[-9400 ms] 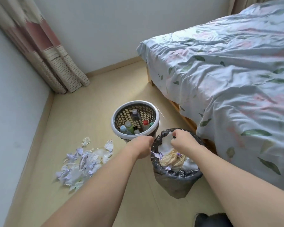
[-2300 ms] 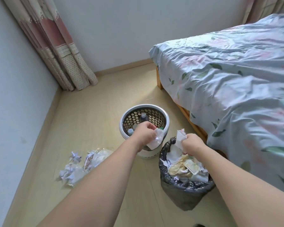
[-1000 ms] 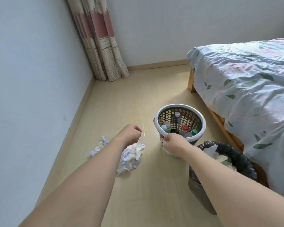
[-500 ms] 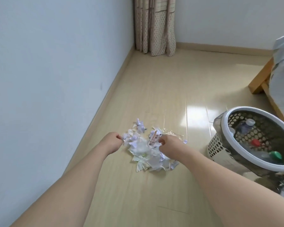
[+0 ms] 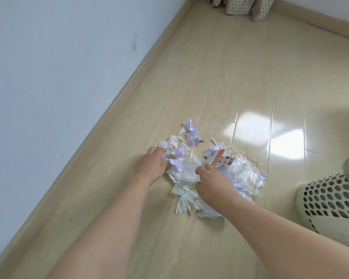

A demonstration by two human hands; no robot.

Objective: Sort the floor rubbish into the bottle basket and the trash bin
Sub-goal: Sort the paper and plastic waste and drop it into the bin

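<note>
A heap of crumpled white and lilac paper scraps lies on the wooden floor, mixed with clear plastic wrap and an orange printed wrapper. My left hand is at the heap's left edge, its fingers curled round crumpled paper. My right hand lies on the middle of the heap, fingers curled down into the white paper. The white perforated bottle basket shows only part of its side at the right edge. The trash bin is out of view.
A pale wall with a skirting board runs along the left, close to the heap. The curtain hem hangs at the top. Bare glossy floor stretches beyond the heap.
The view has dropped closer to the heap. Both hands have pushed further into the paper, and the basket has slid almost out of view to the right.
</note>
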